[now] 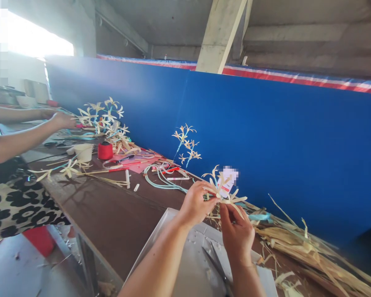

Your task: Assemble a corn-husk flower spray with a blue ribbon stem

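Note:
Above a white tray (160,225), both my hands meet at a spray of pale straw-like flowers (231,199) with narrow petals. My left hand (198,204) pinches the spray from the left, fingertips close under one bloom. My right hand (238,231) is closed on the lower right petals, thumb and finger together. Fingers partly hide the stem. A pair of dark scissors (218,264) lies with its blades apart in the tray below my hands. Behind the spray stands a white card (228,181) with red print.
Dried husk strips (297,243) are heaped at right. Finished-looking flower sprays (188,144) stand against the blue partition (281,144). At left, a co-worker's hands (63,119) work near more flowers (106,115). A red thread spool (105,151), white cup (84,152) and pale blue cords (160,179) lie along the brown table (111,218).

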Action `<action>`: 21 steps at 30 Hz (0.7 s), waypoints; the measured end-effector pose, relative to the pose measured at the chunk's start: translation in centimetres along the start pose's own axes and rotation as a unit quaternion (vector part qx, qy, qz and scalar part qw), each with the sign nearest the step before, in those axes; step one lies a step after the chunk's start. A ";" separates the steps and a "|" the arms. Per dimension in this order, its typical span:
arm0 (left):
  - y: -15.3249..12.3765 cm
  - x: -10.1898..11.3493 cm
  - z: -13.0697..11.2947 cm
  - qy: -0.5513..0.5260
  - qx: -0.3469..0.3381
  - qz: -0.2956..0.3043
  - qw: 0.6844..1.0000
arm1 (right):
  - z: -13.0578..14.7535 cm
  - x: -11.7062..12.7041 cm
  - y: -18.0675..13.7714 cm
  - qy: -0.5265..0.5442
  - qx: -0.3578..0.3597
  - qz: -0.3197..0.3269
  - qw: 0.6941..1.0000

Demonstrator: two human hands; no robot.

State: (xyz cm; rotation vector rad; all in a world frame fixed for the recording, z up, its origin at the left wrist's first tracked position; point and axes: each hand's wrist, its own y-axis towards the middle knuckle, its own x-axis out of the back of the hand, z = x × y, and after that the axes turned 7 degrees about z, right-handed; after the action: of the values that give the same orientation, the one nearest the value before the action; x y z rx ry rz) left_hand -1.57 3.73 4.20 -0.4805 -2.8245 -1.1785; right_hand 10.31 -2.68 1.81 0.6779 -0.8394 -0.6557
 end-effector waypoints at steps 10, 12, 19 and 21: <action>-0.1 0.2 -0.5 0.048 -0.039 0.013 0.998 | 0.5 0.0 0.1 0.015 -0.026 -0.012 0.999; -0.1 0.2 -0.5 0.053 -0.045 0.011 0.998 | 0.5 0.0 0.0 0.022 -0.035 -0.011 0.999; -0.1 0.2 -0.4 0.057 -0.072 0.008 0.996 | 0.3 -0.3 -0.2 0.056 -0.095 -0.009 0.994; -0.1 0.2 -0.5 0.056 -0.073 0.008 0.996 | 0.3 -0.4 -0.2 0.064 -0.106 -0.009 0.992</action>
State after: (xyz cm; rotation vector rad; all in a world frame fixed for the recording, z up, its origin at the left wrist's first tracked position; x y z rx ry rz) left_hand -1.85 3.42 4.54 -0.4291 -2.6478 -1.3695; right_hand 9.81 -2.65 1.64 0.5289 -0.6358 -0.6996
